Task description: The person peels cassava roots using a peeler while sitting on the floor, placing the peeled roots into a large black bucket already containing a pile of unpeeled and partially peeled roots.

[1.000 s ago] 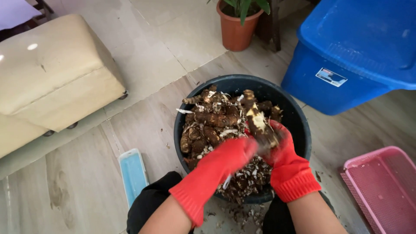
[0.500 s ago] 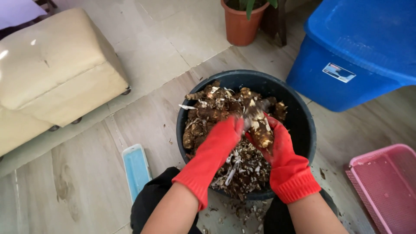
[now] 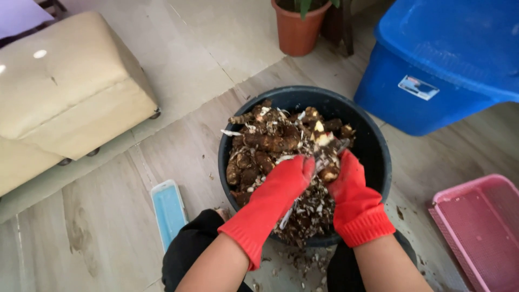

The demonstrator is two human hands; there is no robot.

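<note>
A dark round tub (image 3: 373,151) on the floor holds several brown knobbly roots (image 3: 270,143) and pale peelings. Both my hands wear red rubber gloves and meet over the tub's near side. My right hand (image 3: 348,181) grips a partly peeled root (image 3: 326,172) with a pale cut face. My left hand (image 3: 284,181) is closed against that same root; a thin pale strip hangs below it, and what it holds is hidden by the glove.
A blue lidded storage bin (image 3: 448,70) stands at the upper right, a pink basket (image 3: 478,227) at the lower right. A terracotta plant pot (image 3: 296,32) is behind the tub, a cream padded ottoman (image 3: 65,92) at the left, a light-blue flat object (image 3: 168,211) by my knee.
Both hands have shifted slightly forward and up over the tub while working on the root. The view has drifted a little.
</note>
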